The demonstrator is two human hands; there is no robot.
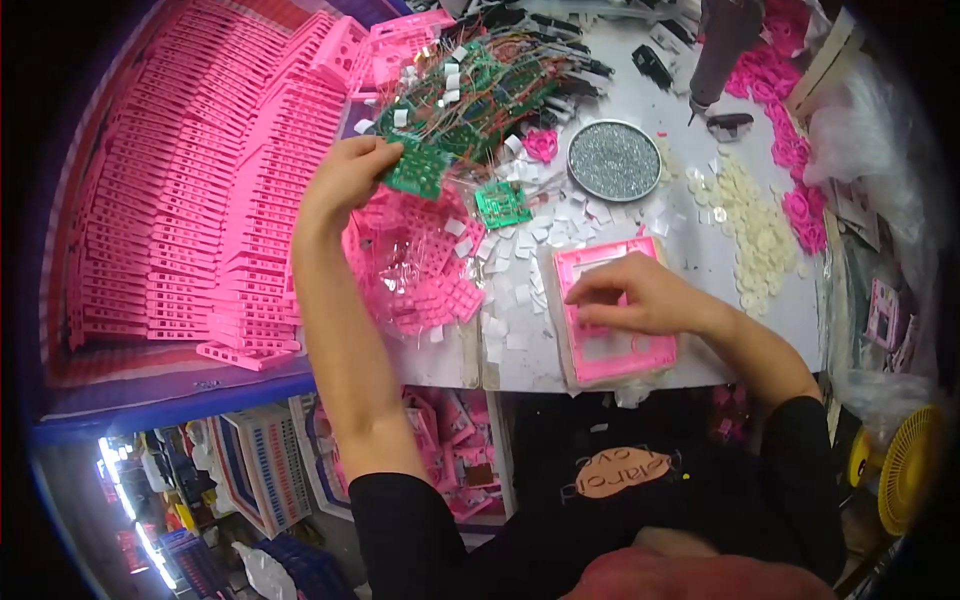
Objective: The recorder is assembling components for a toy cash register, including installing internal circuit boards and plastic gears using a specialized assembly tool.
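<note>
My left hand reaches to the far left of the worktop, its thumb and fingers closed on the edge of a green circuit board. Just right of it, another green circuit board lies among small white pieces. My right hand is over a pink plastic casing near the table's front edge. Its fingers are curled inward with the tips close together. Whether something small is between them cannot be made out. The casing lies flat on a pale block, with rectangular openings partly covered by my hand.
Stacked pink casings fill a blue-edged bin at left. Wired circuit boards are heaped at the back. A round tin of grey granules, cream discs and a hanging power screwdriver are at right. Bagged pink keypads lie centre-left.
</note>
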